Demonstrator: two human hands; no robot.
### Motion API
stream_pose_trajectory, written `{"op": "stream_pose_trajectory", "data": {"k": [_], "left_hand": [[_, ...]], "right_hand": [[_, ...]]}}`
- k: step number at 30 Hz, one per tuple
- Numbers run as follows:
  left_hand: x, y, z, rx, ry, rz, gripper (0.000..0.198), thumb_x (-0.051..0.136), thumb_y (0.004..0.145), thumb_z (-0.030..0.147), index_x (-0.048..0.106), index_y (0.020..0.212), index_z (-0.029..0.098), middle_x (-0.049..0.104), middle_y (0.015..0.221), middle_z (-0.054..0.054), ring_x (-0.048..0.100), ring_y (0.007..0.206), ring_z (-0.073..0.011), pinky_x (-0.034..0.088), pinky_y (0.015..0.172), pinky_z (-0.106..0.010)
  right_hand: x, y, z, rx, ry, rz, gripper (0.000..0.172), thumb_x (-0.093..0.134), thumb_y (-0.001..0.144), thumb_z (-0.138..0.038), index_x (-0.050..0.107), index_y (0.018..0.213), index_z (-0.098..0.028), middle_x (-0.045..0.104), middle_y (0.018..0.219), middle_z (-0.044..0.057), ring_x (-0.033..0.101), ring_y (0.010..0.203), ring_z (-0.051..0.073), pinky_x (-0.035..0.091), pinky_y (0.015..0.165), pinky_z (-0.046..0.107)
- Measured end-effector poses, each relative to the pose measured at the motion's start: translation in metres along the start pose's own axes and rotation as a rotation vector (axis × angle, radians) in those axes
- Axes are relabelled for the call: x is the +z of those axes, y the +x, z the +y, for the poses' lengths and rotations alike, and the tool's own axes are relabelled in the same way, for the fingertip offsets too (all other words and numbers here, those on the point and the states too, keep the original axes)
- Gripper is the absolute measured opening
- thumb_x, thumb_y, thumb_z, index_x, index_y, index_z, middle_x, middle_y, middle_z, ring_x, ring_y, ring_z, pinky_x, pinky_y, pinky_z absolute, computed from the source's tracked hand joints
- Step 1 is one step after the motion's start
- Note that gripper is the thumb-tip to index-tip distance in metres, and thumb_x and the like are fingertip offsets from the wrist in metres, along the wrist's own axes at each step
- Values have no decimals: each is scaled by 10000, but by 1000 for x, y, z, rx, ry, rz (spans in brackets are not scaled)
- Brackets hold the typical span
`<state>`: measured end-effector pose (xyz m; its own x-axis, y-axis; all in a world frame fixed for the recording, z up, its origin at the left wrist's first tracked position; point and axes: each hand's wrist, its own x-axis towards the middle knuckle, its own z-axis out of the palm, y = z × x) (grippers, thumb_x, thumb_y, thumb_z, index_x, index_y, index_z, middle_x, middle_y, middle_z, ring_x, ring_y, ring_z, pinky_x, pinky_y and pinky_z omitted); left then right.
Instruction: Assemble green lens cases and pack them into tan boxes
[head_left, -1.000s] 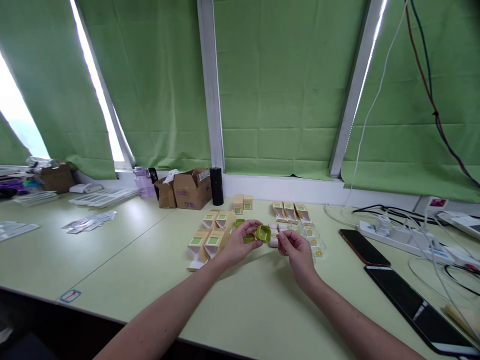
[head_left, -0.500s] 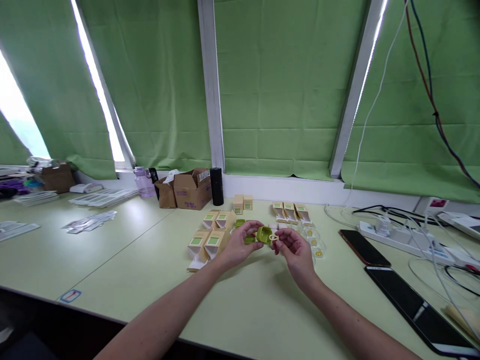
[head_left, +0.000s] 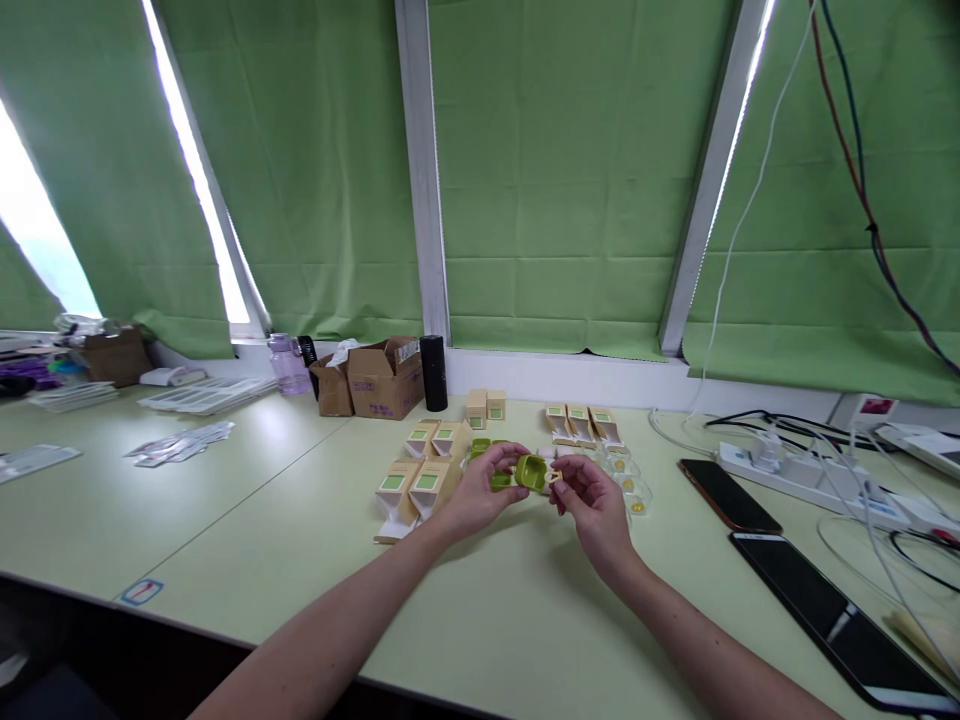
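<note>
My left hand (head_left: 487, 490) is closed on a small, square green container (head_left: 531, 473), its hollow side turned toward me. Between the thumb and fingers of my right hand (head_left: 592, 500) is a small cream ring-shaped piece (head_left: 553, 477), just right of the container and apart from it. More green containers (head_left: 480, 447) lie behind my left hand, partly hidden by it. Beyond my right hand sit clear plastic packs (head_left: 630, 485) with yellow round bits in them. Open cream cartons with green labels (head_left: 420, 483) stand to the left of my left hand.
Further cream cartons (head_left: 581, 425) and two small closed boxes (head_left: 486, 405) stand toward the back. A cardboard box (head_left: 386, 380) and a black cylinder (head_left: 433, 373) are by the wall. Two phones (head_left: 727, 495) and a power strip (head_left: 814, 483) with cables lie at right.
The cream ring-shaped piece has moved slightly right, away from the green container, and a small gap now shows between them. Both hands have otherwise barely moved.
</note>
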<state>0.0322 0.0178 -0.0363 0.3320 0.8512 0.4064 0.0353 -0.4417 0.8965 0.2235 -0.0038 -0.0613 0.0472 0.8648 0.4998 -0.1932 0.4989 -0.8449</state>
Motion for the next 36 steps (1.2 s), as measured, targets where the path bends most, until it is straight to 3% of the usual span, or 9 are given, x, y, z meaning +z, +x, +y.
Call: {"op": "stream_pose_trajectory", "data": {"k": [6, 10, 16, 23, 36], "left_hand": [[1, 0, -1, -2, 1, -11, 476, 761, 772, 72, 619, 1209, 198, 673, 1272, -113, 625, 1203, -271, 484, 1045, -448], [1, 0, -4, 18, 16, -17, 475, 777, 775, 97, 620, 1210, 204, 663, 1297, -117, 627, 1211, -275, 479, 1065, -465], [2, -2, -3, 94, 102, -13, 469, 808, 753, 103, 648, 1181, 210, 638, 1260, -101, 630, 1200, -265, 475, 1097, -471], [4, -5, -2, 141, 163, -20, 482, 806, 738, 88, 671, 1179, 229, 595, 1223, -75, 616, 1181, -246, 495, 1073, -435], [4, -5, -4, 171, 187, -30, 477, 819, 738, 113, 675, 1175, 239, 585, 1227, -78, 597, 1189, -247, 502, 1054, -431]], "right_hand": [[2, 0, 3, -6, -19, 5, 220, 765, 844, -363, 682, 977, -209, 661, 798, 8, 594, 643, 141, 500, 578, 273], [2, -2, 2, -46, -158, -1, 187, 727, 881, -344, 678, 999, -208, 679, 822, 26, 617, 698, 164, 524, 645, 298], [-2, -3, -2, -393, -581, -27, 79, 615, 963, -252, 683, 988, -222, 683, 880, 49, 601, 731, 184, 492, 650, 313], [-5, -3, 2, -692, -898, -23, 168, 581, 941, -114, 681, 1032, -212, 708, 945, 72, 646, 863, 224, 510, 741, 341], [-3, -3, -4, -764, -1000, 56, 146, 598, 940, -125, 722, 989, -183, 587, 956, 76, 586, 801, 187, 444, 629, 291]]}}
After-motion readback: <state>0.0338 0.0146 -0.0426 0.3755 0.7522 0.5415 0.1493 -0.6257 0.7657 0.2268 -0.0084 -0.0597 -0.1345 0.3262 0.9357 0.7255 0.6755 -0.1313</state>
